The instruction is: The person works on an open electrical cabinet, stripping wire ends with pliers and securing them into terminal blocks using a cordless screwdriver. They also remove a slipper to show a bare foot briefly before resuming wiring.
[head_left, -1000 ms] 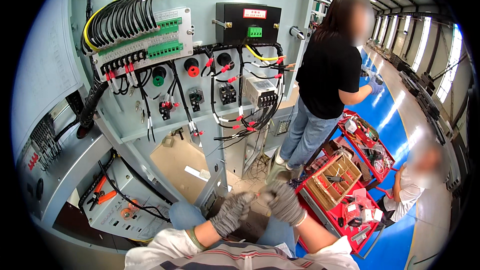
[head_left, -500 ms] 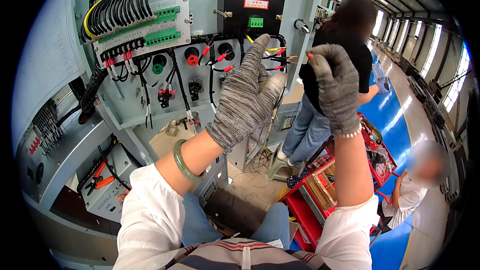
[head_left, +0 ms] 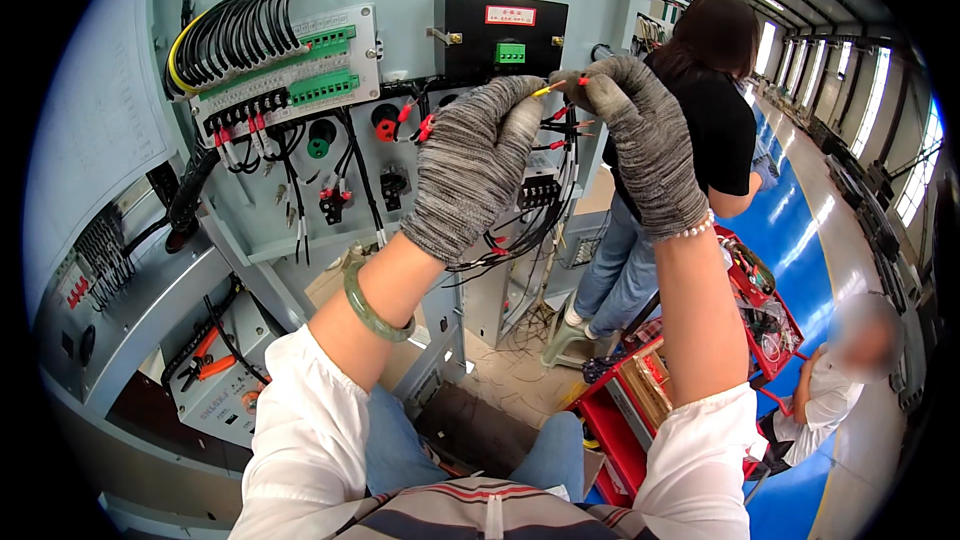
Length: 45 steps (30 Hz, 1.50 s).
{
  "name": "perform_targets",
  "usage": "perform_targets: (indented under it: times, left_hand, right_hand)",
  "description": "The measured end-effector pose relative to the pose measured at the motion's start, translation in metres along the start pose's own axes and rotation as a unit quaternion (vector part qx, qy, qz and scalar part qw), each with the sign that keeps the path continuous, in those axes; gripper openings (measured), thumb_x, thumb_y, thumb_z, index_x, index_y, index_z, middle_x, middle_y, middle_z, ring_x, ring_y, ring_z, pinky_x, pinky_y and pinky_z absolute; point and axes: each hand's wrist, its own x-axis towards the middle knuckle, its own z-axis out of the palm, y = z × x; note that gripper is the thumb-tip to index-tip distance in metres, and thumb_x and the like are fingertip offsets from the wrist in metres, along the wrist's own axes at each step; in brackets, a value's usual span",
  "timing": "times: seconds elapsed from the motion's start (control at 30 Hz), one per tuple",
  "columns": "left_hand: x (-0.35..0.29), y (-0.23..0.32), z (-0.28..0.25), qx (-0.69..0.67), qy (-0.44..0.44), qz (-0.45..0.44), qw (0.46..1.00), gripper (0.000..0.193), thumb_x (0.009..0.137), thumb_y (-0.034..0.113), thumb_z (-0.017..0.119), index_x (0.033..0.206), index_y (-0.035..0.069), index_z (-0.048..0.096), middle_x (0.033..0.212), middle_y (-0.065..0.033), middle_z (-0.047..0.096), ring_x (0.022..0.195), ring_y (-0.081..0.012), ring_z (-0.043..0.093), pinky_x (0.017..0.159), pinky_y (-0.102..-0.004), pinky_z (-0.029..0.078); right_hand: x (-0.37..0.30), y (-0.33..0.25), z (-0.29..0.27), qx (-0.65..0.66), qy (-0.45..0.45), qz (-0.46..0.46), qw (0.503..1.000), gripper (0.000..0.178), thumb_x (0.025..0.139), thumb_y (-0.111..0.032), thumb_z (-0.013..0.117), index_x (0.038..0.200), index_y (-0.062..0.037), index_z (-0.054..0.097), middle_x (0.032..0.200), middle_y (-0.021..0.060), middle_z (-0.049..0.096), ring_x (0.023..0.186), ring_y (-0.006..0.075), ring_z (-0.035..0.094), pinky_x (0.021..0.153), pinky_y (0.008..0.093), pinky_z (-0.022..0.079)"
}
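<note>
In a grey knitted glove, my left hand [head_left: 470, 165] pinches a yellow wire [head_left: 543, 92], and the stripped copper end sticks out past the fingertips. My right hand [head_left: 648, 145], gloved the same way, is closed on a small red crimp terminal [head_left: 583, 81], partly hidden by the fingers. The wire end points at the terminal; whether they touch I cannot tell. Just behind my hands is a black box [head_left: 480, 25] with a green connector [head_left: 510, 53]. Other wires with red terminals and bare ends hang beside my fingers, near a black terminal block [head_left: 538, 192].
A terminal board [head_left: 330, 55] with many black wires is mounted at the left of the grey panel. Orange-handled pliers [head_left: 215, 368] lie lower left. At right stand a red tool cart [head_left: 605, 415], a person in black [head_left: 710, 130] and a seated person in white [head_left: 825, 410].
My right hand has moved left and up, bringing the red terminal to the wire. My left hand, earlier with its index finger extended among the wires, now pinches the yellow wire's end.
</note>
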Motion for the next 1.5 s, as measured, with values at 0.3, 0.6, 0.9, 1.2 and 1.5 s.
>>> perform_targets:
  times: [0.3,0.6,0.9,1.2,1.5]
  left_hand:
    - [0.002,-0.003,-0.002,0.043,-0.015,0.023,0.999,0.024,0.089,0.017,0.059,0.104,0.000,0.064,0.085,-0.0093,0.066,0.076,-0.0118,0.060,0.072,-0.0262,0.049]
    - [0.001,0.002,-0.001,-0.085,-0.010,-0.044,0.995,0.024,0.089,0.018,0.058,0.105,0.000,0.064,0.087,-0.0081,0.066,0.080,-0.0106,0.060,0.074,-0.0245,0.048]
    - [0.001,-0.001,-0.002,-0.139,0.006,-0.076,0.987,0.024,0.090,0.020,0.058,0.102,0.001,0.063,0.087,-0.0081,0.065,0.079,-0.0120,0.059,0.074,-0.0270,0.048]
    - [0.003,-0.009,-0.003,-0.144,0.004,-0.058,0.988,0.025,0.089,0.021,0.058,0.103,0.001,0.063,0.085,-0.0085,0.065,0.076,-0.0119,0.058,0.072,-0.0269,0.048]
    - [0.004,0.002,-0.007,-0.114,-0.038,-0.094,0.988,0.024,0.088,0.018,0.060,0.101,0.000,0.064,0.082,-0.0055,0.065,0.074,-0.0085,0.056,0.069,-0.0242,0.047]
  right_hand:
    - [-0.003,-0.002,0.002,-0.013,0.020,-0.015,1.000,0.021,0.091,-0.023,0.057,0.092,-0.0033,0.062,0.076,0.0016,0.060,0.072,0.0076,0.053,0.066,0.0232,0.045]
    - [0.002,-0.002,0.003,0.077,0.032,0.004,0.997,0.018,0.092,-0.020,0.055,0.095,-0.0031,0.058,0.090,0.0100,0.067,0.083,0.0137,0.062,0.080,0.0280,0.050]
    - [0.006,0.007,0.010,0.020,-0.004,0.047,0.999,0.021,0.090,-0.022,0.056,0.098,-0.0042,0.063,0.088,0.0052,0.065,0.083,0.0101,0.059,0.075,0.0248,0.049]
    - [0.008,0.005,0.015,0.054,-0.035,0.039,0.997,0.021,0.090,-0.023,0.057,0.099,-0.0049,0.063,0.090,0.0048,0.065,0.085,0.0107,0.059,0.078,0.0258,0.050]
    - [0.006,0.003,0.013,-0.049,-0.013,-0.034,0.998,0.021,0.091,-0.021,0.055,0.096,-0.0030,0.063,0.087,0.0065,0.066,0.082,0.0120,0.060,0.076,0.0276,0.050]
